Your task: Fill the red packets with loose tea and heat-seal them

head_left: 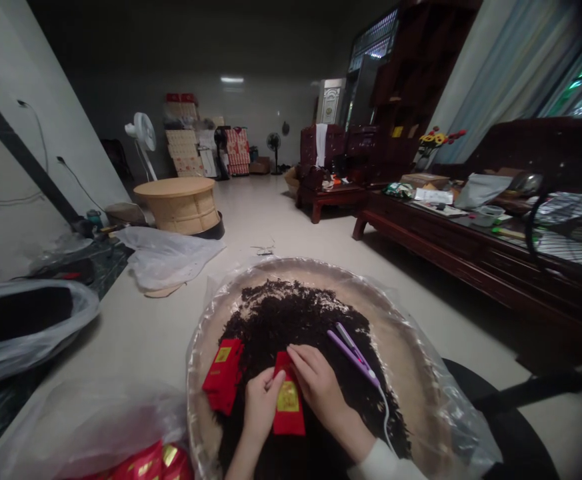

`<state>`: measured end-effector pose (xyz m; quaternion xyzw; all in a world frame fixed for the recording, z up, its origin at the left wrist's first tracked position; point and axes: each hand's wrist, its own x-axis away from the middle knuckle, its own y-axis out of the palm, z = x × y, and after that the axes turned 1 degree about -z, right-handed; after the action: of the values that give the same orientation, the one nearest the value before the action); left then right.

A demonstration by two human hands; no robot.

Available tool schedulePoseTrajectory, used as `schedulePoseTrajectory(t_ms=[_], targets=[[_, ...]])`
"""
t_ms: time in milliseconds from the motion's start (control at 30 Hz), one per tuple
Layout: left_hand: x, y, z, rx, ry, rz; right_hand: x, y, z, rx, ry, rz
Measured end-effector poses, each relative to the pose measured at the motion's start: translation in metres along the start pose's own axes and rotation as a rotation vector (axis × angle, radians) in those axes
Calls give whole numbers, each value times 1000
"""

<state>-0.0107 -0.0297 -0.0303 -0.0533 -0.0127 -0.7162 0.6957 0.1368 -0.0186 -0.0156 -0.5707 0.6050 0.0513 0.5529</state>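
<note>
Between my two hands is a red packet (289,421) with a gold label, held over a heap of dark, loose, leaf-like material. My left hand (259,408) pinches its upper left side. The fingers of my right hand (318,383) close on its top right edge. To the left, a stack of red packets (223,375) lies on the dark leaves (291,320). A purple flat iron (353,355) with a white cord rests on the leaves to the right, its jaws apart. All this sits in a wide round tray (421,373) lined with clear plastic.
More red packets (145,463) lie in a plastic bag at the lower left. Further left is a bag of dark material (21,313). A round wooden drum-shaped table (175,189) stands beyond, and a long dark wooden table (451,247) runs along the right.
</note>
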Motion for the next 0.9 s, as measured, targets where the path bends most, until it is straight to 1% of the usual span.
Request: schedulePoseTrajectory(t_ms=[67,100,200,300,400,567,767,833,900], targets=[[1,2,-1,48,-39,-10,3,-1,2,65,-26,25],[1,3,0,54,-46,-9,3,-2,3,89,-14,33],[5,4,2,-7,-9,11,0,-6,3,102,74,33],[9,6,4,-125,55,32,-5,-11,3,31,130,-8],[12,7,7,-200,83,35,-7,-14,3,-47,176,-23],[12,6,12,-192,88,43,-4,-16,0,-150,286,-17],[13,5,16,-206,104,-8,-2,-14,-1,-223,366,-1],[13,5,17,-207,100,-5,-3,-13,-1,-236,427,-32],[15,6,17,-212,96,11,-3,-12,-1,-239,518,-58]])
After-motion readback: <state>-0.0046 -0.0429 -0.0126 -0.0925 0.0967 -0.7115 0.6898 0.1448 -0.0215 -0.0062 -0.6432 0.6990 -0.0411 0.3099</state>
